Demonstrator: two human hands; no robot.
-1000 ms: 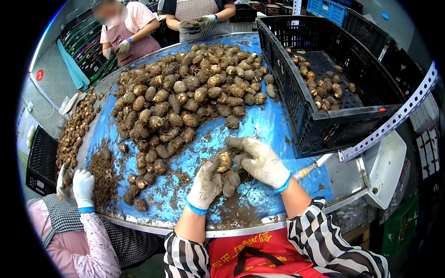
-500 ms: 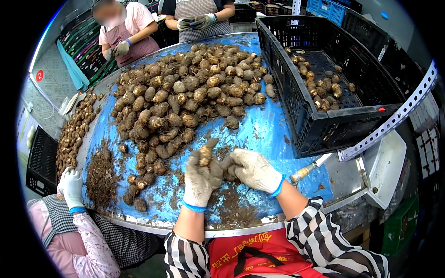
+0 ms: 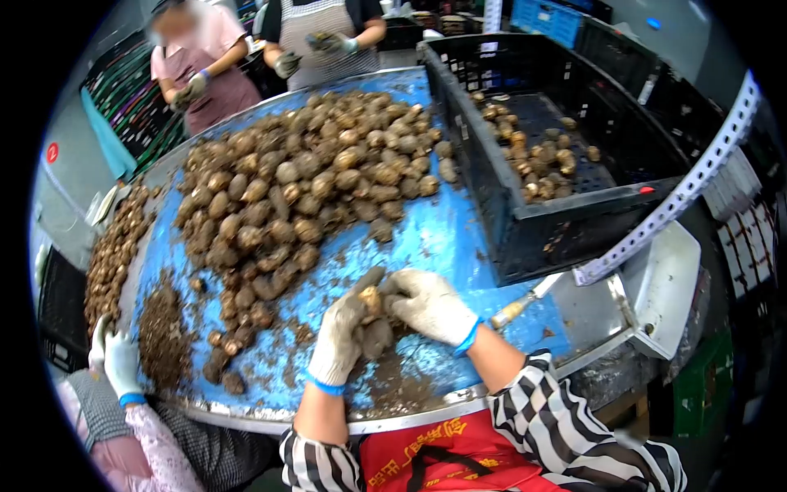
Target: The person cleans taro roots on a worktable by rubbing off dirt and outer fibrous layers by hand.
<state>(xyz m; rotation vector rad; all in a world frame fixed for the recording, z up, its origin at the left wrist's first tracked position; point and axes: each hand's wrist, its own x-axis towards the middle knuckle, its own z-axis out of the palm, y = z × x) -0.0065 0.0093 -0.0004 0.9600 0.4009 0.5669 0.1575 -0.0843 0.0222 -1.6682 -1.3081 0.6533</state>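
Note:
A small taro with a pale yellowish face is gripped in my left hand, which wears a soiled white glove with a blue wristband. My right hand, gloved the same way, has its curled fingers against the taro's right side; its fingertips are partly hidden. Below both hands, dark soil lies scattered over the blue sheet. Beyond them rises a large heap of brown, hairy taros.
A black crate with some taros stands at the right, beside a wooden-handled knife. A perforated metal post slants there. At left are smaller taros and a co-worker's gloved hand. Two other people stand across the table.
My right hand has come against the taro in my left hand. The view has shifted slightly. Across the table, one co-worker's hands have moved apart; the left co-worker's second glove now shows.

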